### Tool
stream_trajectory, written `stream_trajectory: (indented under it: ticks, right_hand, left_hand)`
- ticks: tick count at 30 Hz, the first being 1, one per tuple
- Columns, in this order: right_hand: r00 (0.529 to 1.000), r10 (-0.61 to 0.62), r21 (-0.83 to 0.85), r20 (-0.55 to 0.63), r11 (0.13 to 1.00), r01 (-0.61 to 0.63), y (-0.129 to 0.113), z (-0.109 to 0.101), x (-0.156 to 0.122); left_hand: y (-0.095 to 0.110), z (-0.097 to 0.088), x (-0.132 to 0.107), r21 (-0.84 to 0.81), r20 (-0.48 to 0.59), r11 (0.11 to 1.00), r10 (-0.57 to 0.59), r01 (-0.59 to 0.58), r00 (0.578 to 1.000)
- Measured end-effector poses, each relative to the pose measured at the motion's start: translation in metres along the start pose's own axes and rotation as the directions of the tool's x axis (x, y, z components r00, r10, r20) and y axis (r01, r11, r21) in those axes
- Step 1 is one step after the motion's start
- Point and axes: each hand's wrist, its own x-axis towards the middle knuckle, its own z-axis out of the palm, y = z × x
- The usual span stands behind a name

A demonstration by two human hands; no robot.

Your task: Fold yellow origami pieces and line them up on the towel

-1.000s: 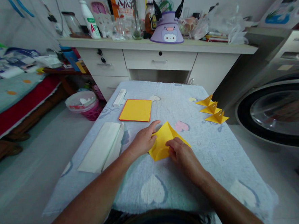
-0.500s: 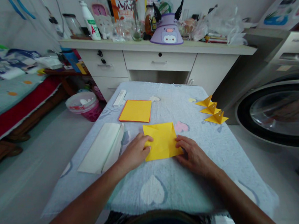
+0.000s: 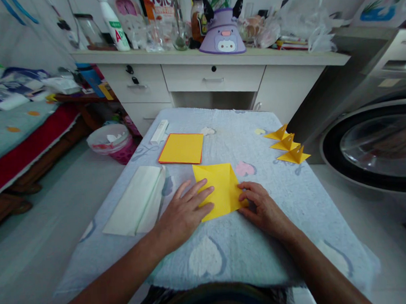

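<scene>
A yellow sheet of origami paper (image 3: 221, 187) lies on the cloth-covered table, with fold creases showing and its right side lifted a little. My left hand (image 3: 188, 210) rests on the sheet's left part, palm down and fingers spread. At the right edge, my right hand (image 3: 261, 208) pinches the paper near its lower right corner between thumb and fingers. Beyond the sheet is a stack of square paper (image 3: 181, 148), yellow on top with red edges below. Three folded yellow paper pieces (image 3: 293, 155) stand in a row at the far right.
A white folded packet (image 3: 133, 202) lies left of my left hand, and a small white box (image 3: 159, 132) sits behind it. The patterned tablecloth (image 3: 230, 256) covers the table. Past the far edge stands a white cabinet (image 3: 215, 80); a washing machine (image 3: 388, 145) is at the right.
My left hand has gone from holding the sheet's left edge to lying spread on it. The right side of the paper is now raised in my right hand. The view has shifted slightly.
</scene>
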Motion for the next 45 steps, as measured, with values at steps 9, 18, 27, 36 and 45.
stream_trajectory:
  ticks: [9, 18, 27, 36, 45]
  right_hand:
    - [0.997, 0.043, -0.066, -0.060, 0.997, -0.047, 0.003, 0.002, -0.003]
    - [0.993, 0.103, -0.092, -0.049, 0.990, -0.107, -0.006, 0.002, -0.011]
    - [0.977, 0.146, -0.084, -0.157, 0.983, -0.160, 0.001, 0.014, -0.004]
    - [0.967, 0.236, -0.042, -0.102, 0.970, -0.241, 0.000, 0.011, -0.004]
    - [0.975, 0.209, -0.026, -0.076, 0.977, -0.211, 0.000, 0.007, -0.004]
  left_hand:
    - [0.009, 0.016, 0.013, -0.055, 0.023, 0.998, 0.045, -0.044, 0.999]
    - [0.020, 0.005, 0.024, -0.111, 0.175, 0.976, -0.166, 0.187, 0.970]
    - [0.001, 0.009, 0.026, -0.385, 0.103, 0.865, -0.306, 0.322, 0.946]
    - [-0.005, 0.019, 0.021, -0.474, 0.058, 0.848, -0.238, 0.236, 0.970]
    - [-0.004, 0.020, 0.017, -0.498, 0.003, 0.845, -0.224, 0.196, 0.975]
